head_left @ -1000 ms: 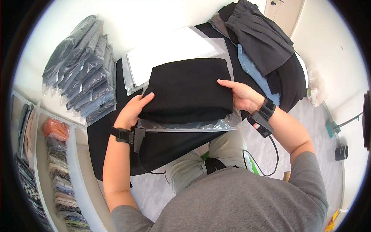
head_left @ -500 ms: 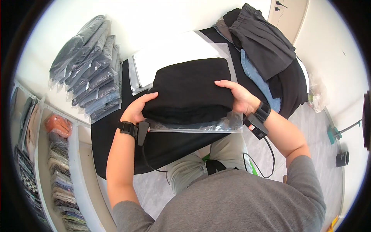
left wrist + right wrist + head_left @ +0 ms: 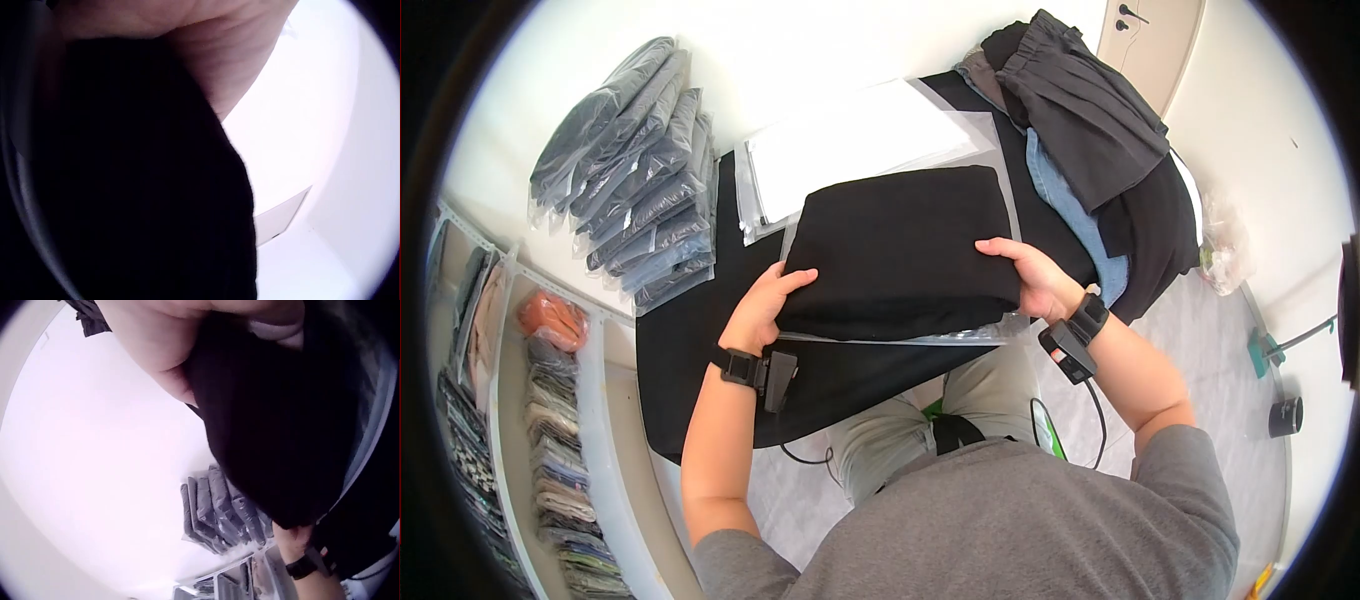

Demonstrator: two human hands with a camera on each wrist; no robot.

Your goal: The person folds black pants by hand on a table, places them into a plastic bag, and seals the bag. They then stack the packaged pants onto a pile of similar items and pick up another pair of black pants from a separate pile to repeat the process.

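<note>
A folded black garment [image 3: 905, 255] lies flat between my hands over a clear plastic bag [image 3: 940, 338], whose edge shows along the near side. On its left edge my left hand [image 3: 762, 305] grips it, thumb on top and fingers hidden underneath. My right hand [image 3: 1040, 280] holds the right edge the same way. In the left wrist view the black cloth [image 3: 150, 175] fills most of the picture below the palm. The right wrist view shows the cloth [image 3: 262, 425] in the right hand, with a bag edge [image 3: 375, 437] beside it.
White sheets in clear bags [image 3: 850, 140] lie behind the garment on the black-covered table [image 3: 700, 370]. A tall stack of bagged clothes [image 3: 635, 190] stands at the left. Loose clothes, with a dark pleated skirt [image 3: 1080, 110] on top, are heaped at the right. Shelves [image 3: 505, 400] hold more bagged clothes.
Both hands have brought the black garment down towards my body and slightly right. Its front side, visible before, is now mostly out of sight, and less of the bag shows in front.
</note>
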